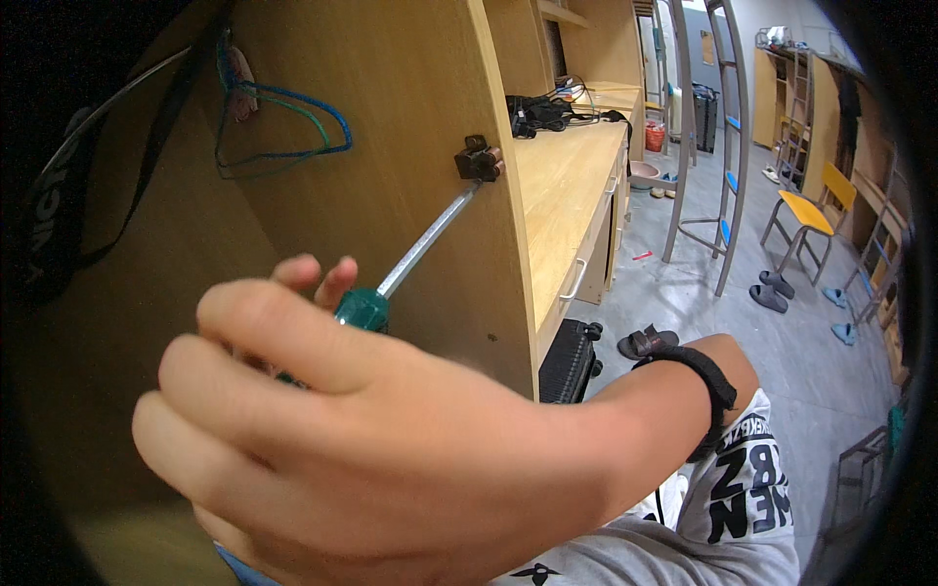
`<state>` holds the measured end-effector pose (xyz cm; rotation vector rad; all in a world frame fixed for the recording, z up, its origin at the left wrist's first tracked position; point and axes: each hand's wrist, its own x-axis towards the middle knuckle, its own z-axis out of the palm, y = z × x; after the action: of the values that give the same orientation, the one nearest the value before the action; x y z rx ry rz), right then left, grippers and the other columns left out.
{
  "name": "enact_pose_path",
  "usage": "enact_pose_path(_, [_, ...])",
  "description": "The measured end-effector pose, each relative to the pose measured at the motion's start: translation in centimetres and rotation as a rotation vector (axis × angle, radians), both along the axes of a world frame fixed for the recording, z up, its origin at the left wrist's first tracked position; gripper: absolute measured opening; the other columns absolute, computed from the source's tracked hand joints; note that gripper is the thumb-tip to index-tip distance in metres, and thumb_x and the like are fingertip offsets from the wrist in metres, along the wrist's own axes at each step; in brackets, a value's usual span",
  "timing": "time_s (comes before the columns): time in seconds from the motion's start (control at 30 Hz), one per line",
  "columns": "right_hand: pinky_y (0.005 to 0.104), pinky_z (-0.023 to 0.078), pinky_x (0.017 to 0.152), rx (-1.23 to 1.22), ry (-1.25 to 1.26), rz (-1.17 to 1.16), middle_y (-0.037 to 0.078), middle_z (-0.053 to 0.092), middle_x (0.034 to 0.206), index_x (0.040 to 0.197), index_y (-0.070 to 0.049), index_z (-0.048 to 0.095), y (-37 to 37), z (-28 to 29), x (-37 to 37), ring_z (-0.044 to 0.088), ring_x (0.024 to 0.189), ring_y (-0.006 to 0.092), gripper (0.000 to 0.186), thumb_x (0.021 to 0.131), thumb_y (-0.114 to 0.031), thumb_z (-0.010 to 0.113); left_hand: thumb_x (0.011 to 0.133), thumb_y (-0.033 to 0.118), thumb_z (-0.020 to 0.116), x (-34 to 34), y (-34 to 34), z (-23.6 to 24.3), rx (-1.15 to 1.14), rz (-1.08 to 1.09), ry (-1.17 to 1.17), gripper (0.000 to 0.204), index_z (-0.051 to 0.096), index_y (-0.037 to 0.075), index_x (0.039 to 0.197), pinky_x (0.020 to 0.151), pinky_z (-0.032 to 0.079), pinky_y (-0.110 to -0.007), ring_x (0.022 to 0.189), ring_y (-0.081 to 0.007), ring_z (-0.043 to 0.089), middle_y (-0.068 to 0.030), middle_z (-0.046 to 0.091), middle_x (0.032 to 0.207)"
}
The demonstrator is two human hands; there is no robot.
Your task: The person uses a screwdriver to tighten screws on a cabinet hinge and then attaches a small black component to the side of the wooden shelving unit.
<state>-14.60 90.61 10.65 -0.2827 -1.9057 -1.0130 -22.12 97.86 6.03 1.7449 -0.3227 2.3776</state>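
Observation:
My right hand [391, 430] reaches across the lower middle, its fingers wrapped round the green handle of a screwdriver [425, 244]. The silver shaft slants up to the right, and its tip meets a small brown metal fitting [476, 160] that looks like a hinge or catch. This fitting sits near the front edge of a wooden panel [420, 88]. Two fingertips [297, 271] show beyond the handle; they seem to belong at least partly to my left hand, otherwise hidden behind my right.
Blue and green hangers [332, 146] hang inside the cupboard, near a black strap [147, 186]. Right of the panel stands a wooden desk [567, 176] with cables, above a black suitcase [567, 366]. Beyond are a metal ladder [728, 146], a yellow chair [806, 210] and slippers [772, 293].

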Motion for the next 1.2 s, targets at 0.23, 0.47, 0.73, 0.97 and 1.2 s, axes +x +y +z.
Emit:
enact_pose_path(0.23, [0.0292, 0.042, 0.071, -0.024, 0.005, 0.076, 0.002, 0.057, 0.068, 0.066, -0.007, 0.063, 0.0, 0.6, 0.5, 0.053, 0.072, 0.0184, 0.011, 0.067, -0.017, 0.059, 0.093, 0.017, 0.043, 0.0, 0.4, 0.2, -0.008, -0.01, 0.005, 0.019, 0.048, 0.001, 0.101, 0.079, 0.052, -0.044, 0.09, -0.0296, 0.059, -0.0135, 0.057, 0.093])
enact_pose_path(0.47, [0.0279, 0.042, 0.067, -0.06, -0.006, 0.174, 0.001, 0.056, 0.062, 0.061, -0.006, 0.062, -1.3, 1.3, 1.4, 0.054, 0.068, 0.0179, 0.015, 0.065, -0.02, 0.06, 0.092, 0.017, 0.044, 0.1, 0.4, 0.2, -0.018, -0.029, 0.004, 0.019, 0.048, 0.001, 0.102, 0.079, 0.052, -0.045, 0.09, -0.0298, 0.059, -0.0136, 0.057, 0.093])
enact_pose_path(0.73, [0.0283, 0.044, 0.067, -0.024, 0.042, 0.079, 0.003, 0.056, 0.062, 0.065, -0.001, 0.061, 0.8, -1.9, -3.0, 0.054, 0.066, 0.0181, 0.02, 0.067, -0.021, 0.058, 0.092, 0.017, 0.046, 0.0, 0.5, 0.1, -0.02, -0.044, -0.004, 0.02, 0.048, 0.001, 0.104, 0.08, 0.052, -0.045, 0.09, -0.0301, 0.06, -0.0137, 0.057, 0.093])
enact_pose_path(0.97, [0.039, 0.046, 0.073, -0.025, -0.046, 0.05, 0.015, 0.056, 0.077, 0.074, 0.003, 0.061, 0.2, 0.0, -0.3, 0.051, 0.074, 0.0281, 0.021, 0.069, -0.017, 0.056, 0.092, 0.017, 0.047, 0.0, 0.6, 0.1, -0.018, -0.056, -0.009, 0.02, 0.048, 0.001, 0.104, 0.08, 0.052, -0.045, 0.09, -0.0303, 0.06, -0.0138, 0.057, 0.093])
enact_pose_path(1.2, [0.0409, 0.049, 0.076, 0.017, -0.001, 0.181, 0.017, 0.057, 0.079, 0.075, 0.003, 0.061, 0.9, -0.1, -1.1, 0.052, 0.077, 0.0295, 0.024, 0.069, -0.019, 0.054, 0.091, 0.017, 0.048, 0.1, 0.8, 0.2, -0.022, -0.062, -0.009, 0.021, 0.047, 0.001, 0.105, 0.08, 0.052, -0.045, 0.091, -0.0305, 0.06, -0.0139, 0.058, 0.094])
